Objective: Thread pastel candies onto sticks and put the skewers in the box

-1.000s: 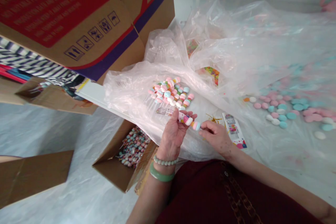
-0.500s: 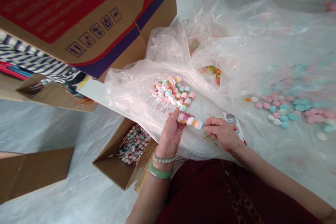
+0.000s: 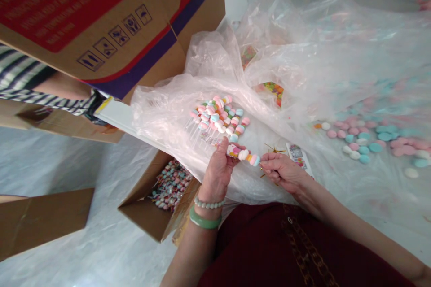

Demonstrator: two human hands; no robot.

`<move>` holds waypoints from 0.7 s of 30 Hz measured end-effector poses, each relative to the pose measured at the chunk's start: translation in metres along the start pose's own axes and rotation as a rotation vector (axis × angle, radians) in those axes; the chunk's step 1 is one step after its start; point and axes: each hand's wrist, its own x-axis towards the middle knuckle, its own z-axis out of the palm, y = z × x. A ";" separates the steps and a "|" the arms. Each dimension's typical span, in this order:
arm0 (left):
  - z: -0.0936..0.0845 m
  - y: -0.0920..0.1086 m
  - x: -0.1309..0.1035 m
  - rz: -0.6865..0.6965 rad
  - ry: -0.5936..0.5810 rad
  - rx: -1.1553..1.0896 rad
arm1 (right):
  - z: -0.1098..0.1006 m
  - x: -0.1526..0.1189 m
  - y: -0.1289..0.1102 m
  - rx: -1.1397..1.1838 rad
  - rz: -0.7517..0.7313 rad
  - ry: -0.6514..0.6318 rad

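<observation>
My left hand [image 3: 220, 166], with a bead bracelet and a green bangle on its wrist, is closed around a marshmallow skewer [image 3: 252, 159] with a printed label. White, orange, pink and blue pieces stick out to the right of its fingers. At the blue end, my right hand [image 3: 281, 170] pinches with thumb and forefinger; a bit of gold twist tie shows at the fingertips, partly hidden. More gold twist ties [image 3: 274, 148] lie just behind that hand. Beyond my left hand is a pile of marshmallow skewers [image 3: 218, 116] with their sticks toward the left.
Clear plastic sheeting [image 3: 215, 85] covers the table. Loose marshmallows [image 3: 363, 141] are scattered at right, near a printed card [image 3: 298, 157]. A large carton [image 3: 161, 22] stands at back left. Below the table edge, an open box [image 3: 144, 215] holds many skewers. Another person's striped sleeve [image 3: 20, 69] shows at left.
Both hands stay at the skewer's ends with barely any movement. At far left, the other person's sleeve has shifted and a bare forearm now shows. The view has moved slightly.
</observation>
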 end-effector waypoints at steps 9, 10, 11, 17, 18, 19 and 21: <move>0.007 -0.013 -0.003 0.167 -0.017 0.092 | 0.012 -0.001 0.009 -0.550 -0.336 0.240; 0.006 -0.012 -0.003 0.149 -0.025 0.081 | 0.012 -0.002 0.010 -0.699 -0.419 0.267; 0.006 -0.011 -0.003 0.128 -0.036 0.073 | 0.012 -0.003 0.011 -0.842 -0.499 0.288; 0.001 -0.005 -0.002 0.151 -0.044 0.071 | 0.010 -0.005 0.018 -1.335 -0.852 0.273; 0.001 -0.005 -0.002 0.169 -0.035 0.046 | 0.011 -0.005 0.018 -1.376 -0.885 0.259; 0.001 -0.005 -0.002 0.180 -0.028 0.020 | 0.011 -0.005 0.019 -1.406 -0.907 0.248; 0.001 -0.005 -0.002 0.171 -0.024 -0.018 | 0.013 -0.006 0.019 -1.433 -0.927 0.241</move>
